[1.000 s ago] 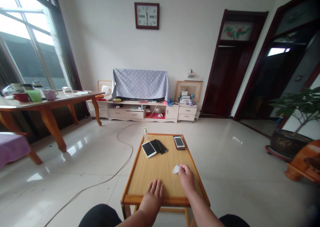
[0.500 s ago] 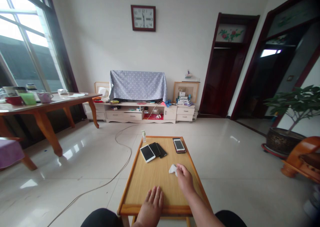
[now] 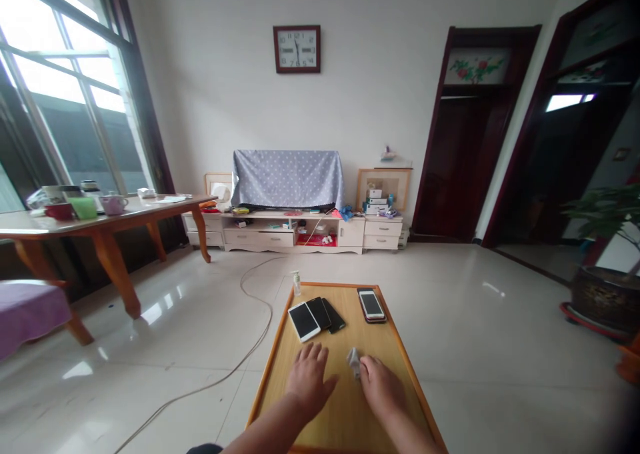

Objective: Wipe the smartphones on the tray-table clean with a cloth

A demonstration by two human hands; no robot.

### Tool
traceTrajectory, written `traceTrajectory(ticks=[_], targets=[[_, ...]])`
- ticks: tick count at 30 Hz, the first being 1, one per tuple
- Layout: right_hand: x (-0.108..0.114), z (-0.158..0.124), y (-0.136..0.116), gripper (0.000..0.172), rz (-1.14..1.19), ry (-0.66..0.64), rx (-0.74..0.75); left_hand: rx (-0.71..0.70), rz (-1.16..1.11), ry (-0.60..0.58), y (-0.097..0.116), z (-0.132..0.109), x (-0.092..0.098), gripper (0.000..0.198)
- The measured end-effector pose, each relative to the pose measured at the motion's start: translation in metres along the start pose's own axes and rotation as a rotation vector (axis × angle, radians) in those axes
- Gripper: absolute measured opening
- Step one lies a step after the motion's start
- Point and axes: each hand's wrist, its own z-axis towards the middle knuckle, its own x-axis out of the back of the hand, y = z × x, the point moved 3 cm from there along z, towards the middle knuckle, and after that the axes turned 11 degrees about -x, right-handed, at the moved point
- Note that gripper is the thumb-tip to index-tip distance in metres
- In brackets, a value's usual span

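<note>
My right hand (image 3: 381,386) is closed on a crumpled whitish wipe (image 3: 354,362), which sticks out to the left of the fingers over the small wooden table (image 3: 345,424). Fingers apart, my left hand (image 3: 311,381) is over the tabletop just short of a white-framed phone (image 3: 305,322). That phone lies at the left of a fanned row, overlapping a black phone (image 3: 319,313) and another dark phone (image 3: 334,316). On the far right of the table, a white phone (image 3: 371,303) rests on top of a darker one.
A small pump bottle (image 3: 297,283) stands at the table's far left corner. The tabletop has a raised orange-brown rim. A cable (image 3: 245,357) runs along the floor to the left. Farther off are a dining table (image 3: 150,209) with cups, a TV cabinet (image 3: 260,239) and a potted plant (image 3: 605,294).
My left hand has left the table's near edge and moved forward toward the phones, its fingers spreading. My right hand still holds the wipe, now more bunched. The view has shifted slightly left.
</note>
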Motion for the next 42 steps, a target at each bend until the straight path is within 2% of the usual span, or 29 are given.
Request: traceTrajectory(ticks=[2, 4, 7, 10, 14, 18, 22, 26, 28, 31, 35, 39, 42], targets=[[-0.006, 0.004, 0.003, 0.028, -0.025, 0.012, 0.005, 0.077, 0.032, -0.025, -0.019, 0.026, -0.004, 0.071], [-0.01, 0.007, 0.005, 0.028, -0.038, 0.025, 0.018, 0.188, 0.061, -0.114, -0.037, 0.046, -0.01, 0.076], [-0.013, 0.011, 0.009, 0.026, -0.049, 0.052, 0.027, 0.247, 0.073, -0.225, -0.051, 0.056, -0.02, 0.074], [-0.013, 0.013, 0.011, 0.023, -0.058, 0.064, 0.007, 0.246, 0.087, -0.243, -0.051, 0.042, -0.029, 0.074], [-0.008, 0.011, 0.007, 0.024, -0.06, 0.061, -0.006, 0.218, 0.131, -0.199, -0.039, 0.001, -0.036, 0.073], [-0.001, 0.005, 0.003, 0.025, -0.062, 0.055, -0.011, 0.179, 0.094, -0.162, -0.022, -0.038, -0.03, 0.067], [0.0, 0.002, 0.005, 0.02, -0.031, 0.073, -0.048, 0.094, -0.003, -0.085, -0.009, -0.061, -0.018, 0.049], [0.0, -0.001, 0.008, 0.021, -0.008, 0.104, -0.063, 0.04, -0.027, 0.03, -0.003, -0.071, -0.013, 0.033], [0.001, -0.003, 0.009, 0.023, 0.0, 0.119, -0.075, 0.108, 0.007, 0.087, -0.004, -0.074, -0.013, 0.041], [0.003, -0.006, 0.005, 0.024, 0.026, 0.142, -0.093, 0.241, 0.032, 0.141, -0.006, -0.079, -0.013, 0.063], [0.003, -0.01, -0.004, 0.028, 0.007, 0.147, -0.11, 0.269, 0.017, 0.129, -0.007, -0.082, -0.011, 0.07], [0.003, -0.011, -0.006, 0.019, 0.033, 0.16, -0.154, 0.261, -0.018, 0.089, -0.008, -0.084, -0.007, 0.061], [0.006, -0.011, -0.005, 0.021, 0.064, 0.175, -0.169, 0.24, -0.046, 0.062, -0.009, -0.086, -0.005, 0.057]])
